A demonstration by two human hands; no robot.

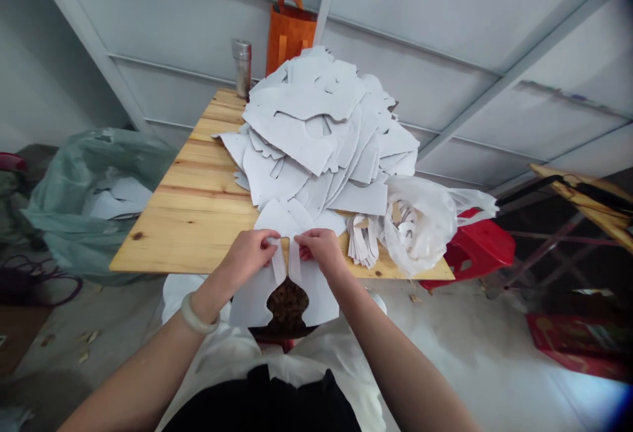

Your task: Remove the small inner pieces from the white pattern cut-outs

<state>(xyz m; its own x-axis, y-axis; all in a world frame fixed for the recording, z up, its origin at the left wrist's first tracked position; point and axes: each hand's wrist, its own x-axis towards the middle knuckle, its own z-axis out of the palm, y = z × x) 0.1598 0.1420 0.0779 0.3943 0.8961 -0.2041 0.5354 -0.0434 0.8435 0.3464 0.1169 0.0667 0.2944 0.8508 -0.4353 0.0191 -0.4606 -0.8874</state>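
My left hand [252, 250] and my right hand [319, 248] pinch a white cardboard cutout [252, 297] on either side of its middle slot. The piece spans the table's front edge and hangs partly over my lap, with a rounded opening at its lower middle. Just beyond my hands rises a large heap of similar white cutouts [297, 142]. To the right of my right hand lies a bundle of narrow curved card strips [362, 241]. A white plastic bag [425, 221] beside it holds more of these strips.
The wooden table [182, 221] carries a clear bottle [242, 69] and an orange bag [291, 33] stands behind the heap. On the left, a green plastic sack [69, 175] contains white pieces. A red stool [479, 247] stands to the right.
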